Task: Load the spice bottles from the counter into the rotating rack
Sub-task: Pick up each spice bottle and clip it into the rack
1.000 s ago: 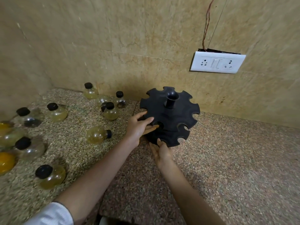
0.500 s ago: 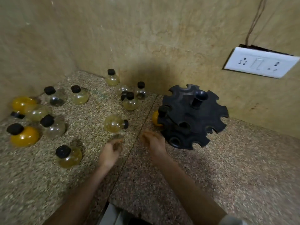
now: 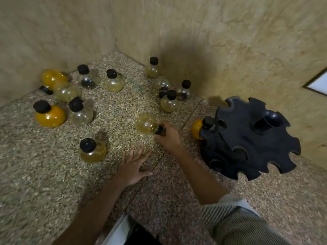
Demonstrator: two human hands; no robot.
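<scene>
The right hand (image 3: 168, 137) pinches the black cap of a round clear bottle of pale yellow spice (image 3: 146, 124) lying on its side on the speckled granite counter (image 3: 123, 106). Gripped only by the cap, it could roll or slip free. The left hand (image 3: 132, 167) rests flat, fingers spread, empty. The black notched rotating rack (image 3: 251, 144) holds one orange bottle (image 3: 197, 129); its other slots look empty.
</scene>
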